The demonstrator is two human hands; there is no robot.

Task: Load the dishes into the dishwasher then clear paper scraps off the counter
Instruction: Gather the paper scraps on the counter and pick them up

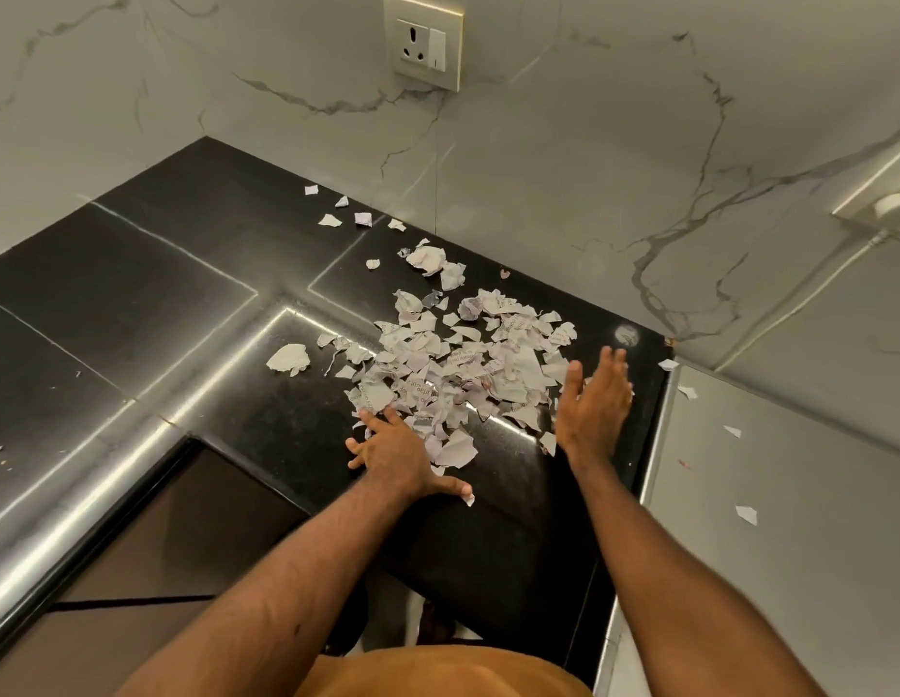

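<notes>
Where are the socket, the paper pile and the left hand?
socket (423,40): head view, its plate's middle.
paper pile (463,359): head view, the heap's middle.
left hand (393,449): head view, back of the hand.

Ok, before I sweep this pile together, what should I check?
1. Left hand open, flat at the near edge of the main pile: ok.
2. Right hand open, beside the pile's right side: ok.
3. All paper gathered: not ok; stray scraps lie near the wall, a large scrap left of the pile.
4. Nothing off the counter: not ok; fallen scraps lie beyond its right edge.
5. Bin ready: cannot tell; none in view.
</notes>
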